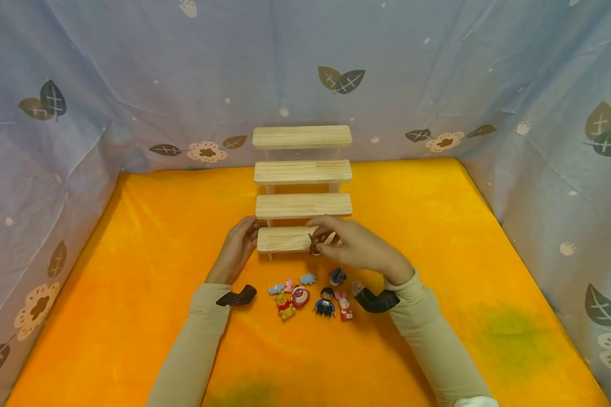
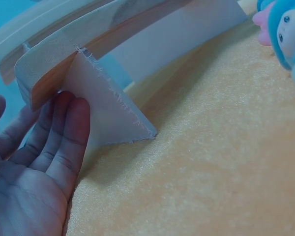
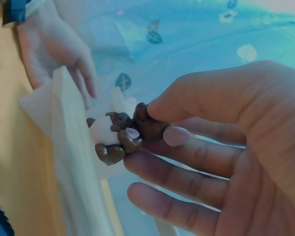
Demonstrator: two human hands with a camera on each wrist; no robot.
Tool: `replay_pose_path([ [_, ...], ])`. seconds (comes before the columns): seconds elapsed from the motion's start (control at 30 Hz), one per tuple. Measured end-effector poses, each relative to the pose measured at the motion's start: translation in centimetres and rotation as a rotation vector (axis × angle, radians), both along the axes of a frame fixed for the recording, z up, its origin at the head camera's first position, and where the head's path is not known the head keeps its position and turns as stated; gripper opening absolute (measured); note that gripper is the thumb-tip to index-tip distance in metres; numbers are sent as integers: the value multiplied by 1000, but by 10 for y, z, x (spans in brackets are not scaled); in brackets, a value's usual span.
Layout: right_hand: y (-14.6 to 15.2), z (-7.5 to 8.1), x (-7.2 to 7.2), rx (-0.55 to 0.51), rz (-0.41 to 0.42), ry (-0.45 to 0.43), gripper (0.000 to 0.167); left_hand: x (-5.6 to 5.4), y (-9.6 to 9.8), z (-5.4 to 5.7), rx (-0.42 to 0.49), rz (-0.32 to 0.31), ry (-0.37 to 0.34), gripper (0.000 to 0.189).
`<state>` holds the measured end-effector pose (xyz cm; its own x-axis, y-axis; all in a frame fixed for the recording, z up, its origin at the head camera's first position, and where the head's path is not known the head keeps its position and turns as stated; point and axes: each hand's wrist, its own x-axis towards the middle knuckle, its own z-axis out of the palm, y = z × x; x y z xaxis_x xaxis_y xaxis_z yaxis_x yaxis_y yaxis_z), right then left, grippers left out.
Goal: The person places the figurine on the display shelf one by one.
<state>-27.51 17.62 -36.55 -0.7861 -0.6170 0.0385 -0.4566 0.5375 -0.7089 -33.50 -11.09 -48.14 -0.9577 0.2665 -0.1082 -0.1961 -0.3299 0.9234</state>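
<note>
My right hand (image 1: 364,246) pinches a small brown toy figurine (image 3: 152,129) with long ears and a pale belly between thumb and fingers. It hangs at the front of the lowest step (image 1: 282,241) of a wooden stepped shelf, right of the middle. At the shelf's left end is my left hand (image 1: 236,249). Its fairly straight fingers (image 2: 71,132) touch the end of a step and the white side support (image 2: 108,110) beneath; the thumb is mostly out of frame in the left wrist view.
In front of the shelf lie several toy figurines: a yellow bear in red (image 1: 284,308), a pink round-faced one (image 1: 300,297), a dark-haired doll (image 1: 325,303), a pink long-eared one (image 1: 344,307), a grey one (image 1: 338,276) and light-blue ones (image 1: 308,278). Patterned fabric (image 1: 295,68) hangs behind the orange cloth (image 1: 142,237).
</note>
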Motion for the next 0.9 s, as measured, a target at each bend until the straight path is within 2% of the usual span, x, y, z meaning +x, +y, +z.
replay_pose_path([
  [0.13, 5, 2, -2, 11, -19, 53, 39, 0, 0, 1, -8, 1, 4, 30],
  [0.5, 18, 5, -6, 8, -85, 26, 35, 0, -1, -1, -10, 3, 18, 30],
  [0.9, 32, 8, -10, -3, -121, 44, 31, 1, -1, 0, -8, -21, 21, 34],
])
